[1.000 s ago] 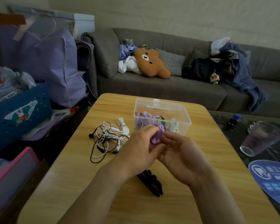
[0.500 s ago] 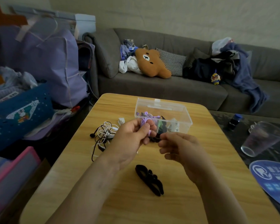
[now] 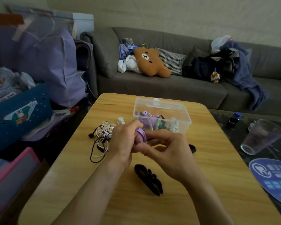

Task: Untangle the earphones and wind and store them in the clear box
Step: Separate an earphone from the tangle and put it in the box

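While the left hand (image 3: pixel 122 140) grips coiled purple earphones (image 3: pixel 141 134), the right hand (image 3: pixel 167 148) pinches them — glossy loops.

A wooden table (image 3: pixel 217 176) stands near a long grey sofa (image 3: pixel 152 88). On the sofa lie a brown bear pillow (image 3: pixel 150 62), a black and white check cushion (image 3: pixel 171 60) just beside it, and a blue blanket (image 3: pixel 243 75) far to the right. A big purple bag (image 3: pixel 52 62) stands on the left. A clear cup (image 3: pixel 261 137) stands on the right. Black hair ties (image 3: pixel 148 177) lie on the table.
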{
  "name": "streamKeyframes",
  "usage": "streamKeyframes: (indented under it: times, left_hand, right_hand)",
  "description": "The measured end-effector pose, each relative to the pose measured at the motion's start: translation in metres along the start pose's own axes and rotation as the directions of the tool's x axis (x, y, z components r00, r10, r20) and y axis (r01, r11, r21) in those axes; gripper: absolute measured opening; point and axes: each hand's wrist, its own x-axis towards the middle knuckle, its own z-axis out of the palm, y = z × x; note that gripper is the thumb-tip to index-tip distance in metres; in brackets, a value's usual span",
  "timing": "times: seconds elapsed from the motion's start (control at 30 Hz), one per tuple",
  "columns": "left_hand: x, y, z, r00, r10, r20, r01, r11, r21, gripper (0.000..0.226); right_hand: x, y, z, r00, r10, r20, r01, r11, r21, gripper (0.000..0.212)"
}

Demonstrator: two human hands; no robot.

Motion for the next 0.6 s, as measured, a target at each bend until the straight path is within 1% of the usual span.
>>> streamKeyframes:
  times: [0.07, 0.1, 0.17, 0.27, 0.33, 0.43, 0.5, 0.6]
  left_hand:
    - [0.001, -0.001, -0.002, 0.998, 0.054, -0.040, -0.054, 0.998, -0.013, 0.042]
    - [0.001, -0.003, -0.003, 0.996, 0.062, -0.057, -0.063, 0.998, -0.021, 0.043]
    - [0.002, -0.004, -0.004, 0.993, 0.068, -0.093, -0.070, 0.997, -0.018, 0.043]
    - [0.003, -0.005, -0.005, 0.989, 0.049, -0.142, -0.051, 0.999, -0.010, 0.045]
    - [0.002, -0.003, -0.005, 0.992, 0.005, -0.130, -0.009, 0.999, -0.034, 0.046]
    - [0.001, -0.001, -0.007, 0.995, -0.065, -0.071, 0.061, 0.997, -0.049, 0.042]
    - [0.002, 0.000, -0.010, 0.993, -0.099, -0.061, 0.097, 0.995, -0.032, 0.038]
    - [0.000, 0.000, -0.011, 0.987, -0.154, -0.041, 0.155, 0.988, 0.018, 0.040]
  right_hand:
    - [-0.001, -0.001, 0.007, 1.000, -0.012, -0.007, 0.012, 0.999, -0.038, 0.047]
    - [-0.002, 0.000, 0.011, 0.999, -0.015, -0.045, 0.013, 0.999, -0.048, 0.041]
    - [-0.002, -0.001, 0.019, 0.990, -0.022, -0.136, 0.018, 0.999, -0.037, 0.031]
    - [-0.004, -0.001, 0.030, 0.980, -0.053, -0.194, 0.050, 0.999, -0.018, 0.026]
    - [-0.005, -0.001, 0.033, 0.969, -0.058, -0.242, 0.064, 0.998, 0.014, 0.023]
    - [-0.006, -0.001, 0.036, 0.956, -0.021, -0.292, 0.046, 0.996, 0.079, 0.021]
    - [-0.006, -0.001, 0.038, 0.959, 0.005, -0.284, 0.025, 0.995, 0.101, 0.019]
    - [-0.007, -0.001, 0.038, 0.967, 0.038, -0.251, -0.009, 0.993, 0.119, 0.015]
